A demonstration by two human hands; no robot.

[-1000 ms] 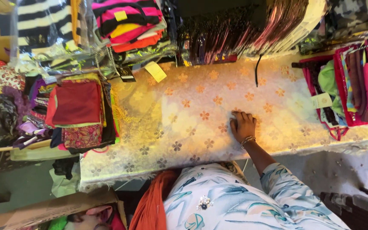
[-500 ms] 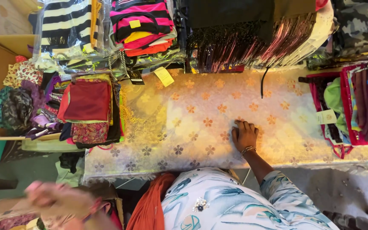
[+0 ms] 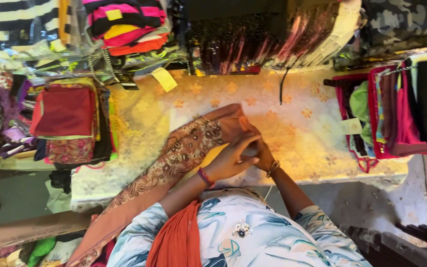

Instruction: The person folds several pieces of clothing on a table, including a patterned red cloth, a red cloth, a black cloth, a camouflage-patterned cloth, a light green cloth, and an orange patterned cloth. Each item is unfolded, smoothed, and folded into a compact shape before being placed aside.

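Observation:
A long brown cloth with pale embroidery [image 3: 184, 151] runs from the lower left up onto the counter, its end lying over the yellow flower-patterned fabric [image 3: 302, 128]. My left hand [image 3: 232, 157], with a red bangle at the wrist, grips the end of that brown cloth. My right hand [image 3: 263, 152], with a gold bracelet, is closed on the same end, touching my left hand. An orange scarf [image 3: 179, 242] hangs over my printed top.
Folded red and patterned fabrics [image 3: 65, 118] are stacked at the left. Striped and pink garments in plastic [image 3: 124, 24] lie at the back, beside a row of dark packaged cloths [image 3: 253, 44]. Hanging clothes and a tagged bag [image 3: 386, 113] are on the right.
My right hand was lying flat on the yellow fabric; it has lifted. My left hand came up from the lower left with the brown cloth, and both hands now meet at its end.

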